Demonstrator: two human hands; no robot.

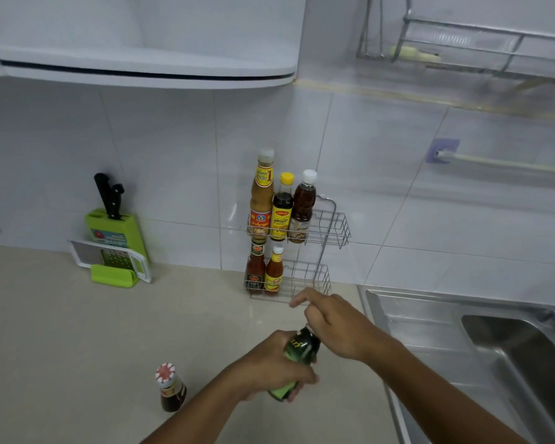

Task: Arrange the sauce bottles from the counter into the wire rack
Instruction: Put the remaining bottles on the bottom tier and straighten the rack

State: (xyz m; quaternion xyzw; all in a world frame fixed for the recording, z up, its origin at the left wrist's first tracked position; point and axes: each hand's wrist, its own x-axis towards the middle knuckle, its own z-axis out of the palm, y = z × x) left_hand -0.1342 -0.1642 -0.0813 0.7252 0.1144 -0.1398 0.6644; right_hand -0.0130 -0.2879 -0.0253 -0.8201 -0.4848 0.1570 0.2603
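We've got both hands on the green-labelled bottle (297, 363) above the tabletop (77, 331): left hand (269, 366) clamps its body, right hand (330, 325) its neck. Just beyond, the wire rack (330, 229) has room at each tier's right end; one dark bottle (170, 389) waits left.

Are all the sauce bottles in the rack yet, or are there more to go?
Not yet. Five bottles already stand in the wire rack: three on top, two below. The left hand and right hand hold the green-label bottle above the counter. The red-capped bottle still waits on the counter.
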